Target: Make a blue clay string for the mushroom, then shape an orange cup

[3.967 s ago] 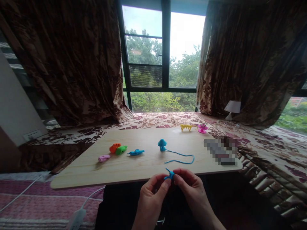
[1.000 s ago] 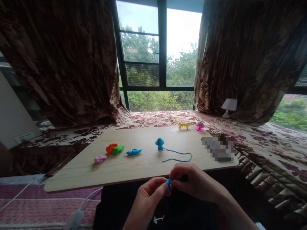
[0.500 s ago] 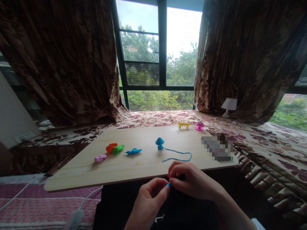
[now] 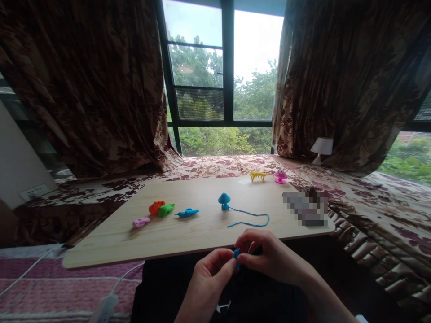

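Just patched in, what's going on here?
A person's left hand pinches a small blue piece in front of the near edge of a wooden board. The right hand has its fingertips at the piece; the fingers hide much of its shape. On the board, a blue mushroom stands upright beside a blue strand. Left of it lie a blue figure and orange, green and pink lumps.

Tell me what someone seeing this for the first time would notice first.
Probably the bright window at top centre, between dark patterned curtains. Next comes the blue mushroom shape standing near the middle of the pale wooden board, a thin blue strand curving out to its right. Then, low in view, the left hand pinches a small blue piece, with the fingers of the right hand at it.
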Tool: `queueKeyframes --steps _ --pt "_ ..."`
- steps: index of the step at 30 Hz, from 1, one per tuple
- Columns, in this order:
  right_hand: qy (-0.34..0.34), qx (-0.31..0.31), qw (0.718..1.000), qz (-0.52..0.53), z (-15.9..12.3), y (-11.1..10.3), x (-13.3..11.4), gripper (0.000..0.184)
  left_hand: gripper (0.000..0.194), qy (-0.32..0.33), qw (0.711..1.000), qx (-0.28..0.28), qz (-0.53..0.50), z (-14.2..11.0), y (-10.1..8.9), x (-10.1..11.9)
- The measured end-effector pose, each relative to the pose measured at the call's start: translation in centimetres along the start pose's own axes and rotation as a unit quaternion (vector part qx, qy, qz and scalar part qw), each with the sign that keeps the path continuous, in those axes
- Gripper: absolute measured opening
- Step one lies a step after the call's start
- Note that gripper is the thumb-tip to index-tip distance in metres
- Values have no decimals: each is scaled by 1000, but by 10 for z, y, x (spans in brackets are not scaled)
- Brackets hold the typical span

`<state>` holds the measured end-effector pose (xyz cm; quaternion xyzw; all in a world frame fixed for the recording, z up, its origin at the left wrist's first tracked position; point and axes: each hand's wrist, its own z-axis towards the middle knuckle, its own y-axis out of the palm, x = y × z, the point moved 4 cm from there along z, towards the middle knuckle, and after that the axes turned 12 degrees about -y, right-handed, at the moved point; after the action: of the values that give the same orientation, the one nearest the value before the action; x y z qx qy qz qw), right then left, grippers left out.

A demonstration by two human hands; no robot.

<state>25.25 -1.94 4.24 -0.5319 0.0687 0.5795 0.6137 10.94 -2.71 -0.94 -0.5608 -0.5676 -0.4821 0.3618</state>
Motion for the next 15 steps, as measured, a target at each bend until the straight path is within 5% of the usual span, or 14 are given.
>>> queueKeyframes --steps 9,15 --pt "-1 28 999 -19 -1 5 3 8 26 41 998 -1 37 1 0 5" --pt "34 55 998 2 -3 11 8 6 19 44 998 47 -23 1 -1 4"
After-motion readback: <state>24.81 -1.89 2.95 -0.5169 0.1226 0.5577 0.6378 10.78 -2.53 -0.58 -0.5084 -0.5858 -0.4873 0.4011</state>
